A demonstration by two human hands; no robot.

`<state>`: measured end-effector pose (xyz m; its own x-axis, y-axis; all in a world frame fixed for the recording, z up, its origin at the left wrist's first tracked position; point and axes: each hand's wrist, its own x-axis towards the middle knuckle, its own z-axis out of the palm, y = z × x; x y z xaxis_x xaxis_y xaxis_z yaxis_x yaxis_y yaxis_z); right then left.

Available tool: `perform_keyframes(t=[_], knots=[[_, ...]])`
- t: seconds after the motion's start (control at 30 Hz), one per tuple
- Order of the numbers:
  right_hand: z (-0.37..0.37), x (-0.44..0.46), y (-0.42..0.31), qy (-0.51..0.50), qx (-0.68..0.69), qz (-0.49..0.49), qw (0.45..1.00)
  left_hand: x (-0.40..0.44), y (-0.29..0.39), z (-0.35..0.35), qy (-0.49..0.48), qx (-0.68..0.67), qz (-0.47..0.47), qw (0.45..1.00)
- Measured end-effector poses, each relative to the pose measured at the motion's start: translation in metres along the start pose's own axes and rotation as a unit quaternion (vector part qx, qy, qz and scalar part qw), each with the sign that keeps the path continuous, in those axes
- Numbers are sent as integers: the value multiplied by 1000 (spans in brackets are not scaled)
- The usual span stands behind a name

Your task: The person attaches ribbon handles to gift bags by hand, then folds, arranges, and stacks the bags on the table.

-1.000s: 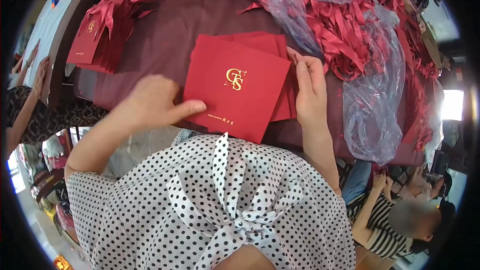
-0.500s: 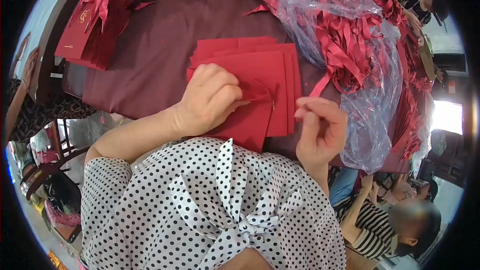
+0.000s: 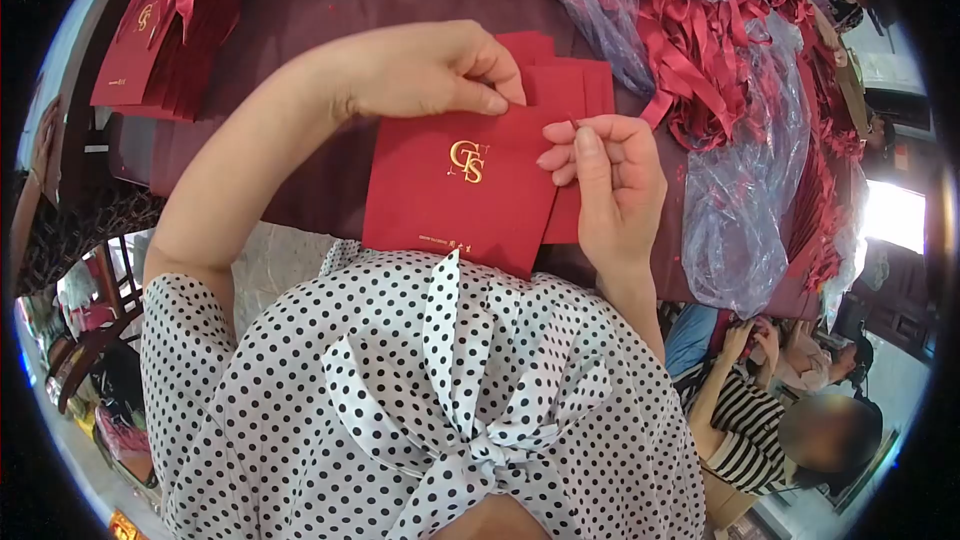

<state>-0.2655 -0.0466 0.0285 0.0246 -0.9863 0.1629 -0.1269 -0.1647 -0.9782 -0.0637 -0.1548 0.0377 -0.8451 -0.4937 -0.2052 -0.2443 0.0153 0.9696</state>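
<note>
A flat red paper gift bag (image 3: 420, 180) with gold lettering lies in front of my chest, its lower edge close to my polka-dot blouse. My left hand (image 3: 430, 70) reaches over its top edge, thumb in front and fingers behind or inside the opening, gripping it. At the bag's upper right, my right hand (image 3: 615, 165) is closed in a pinch. A tiny dark red tip shows at the thumb, too small to name. More red bags (image 3: 597, 90) lie stacked underneath and behind.
Finished-looking red bags with ribbons (image 3: 150, 50) stand at the far left. Clear plastic wrap (image 3: 735, 250) and a heap of red ribbons (image 3: 700, 80) lie on the right of the dark red tablecloth (image 3: 290, 170). A person in a striped shirt (image 3: 750, 435) sits at right.
The top bag now shows its gold-lettered face instead of a plain one. My left hand has moved up to its top edge; my right hand has moved up and left, beside the bag.
</note>
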Motion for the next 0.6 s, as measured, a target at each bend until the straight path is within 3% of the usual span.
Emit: perform_keyframes(t=[0.23,0.37,0.43,0.6], knots=[[2,2,-1,18,67,16,997,7,8,-8,-112,30,-5,993],[2,1,-3,18,78,5,997,6,4,-3,-111,-23,10,994],[4,1,-3,21,41,-5,999,6,3,3,-57,-89,22,994],[3,4,-7,10,26,-12,1000,8,5,-1,-73,-71,19,995]])
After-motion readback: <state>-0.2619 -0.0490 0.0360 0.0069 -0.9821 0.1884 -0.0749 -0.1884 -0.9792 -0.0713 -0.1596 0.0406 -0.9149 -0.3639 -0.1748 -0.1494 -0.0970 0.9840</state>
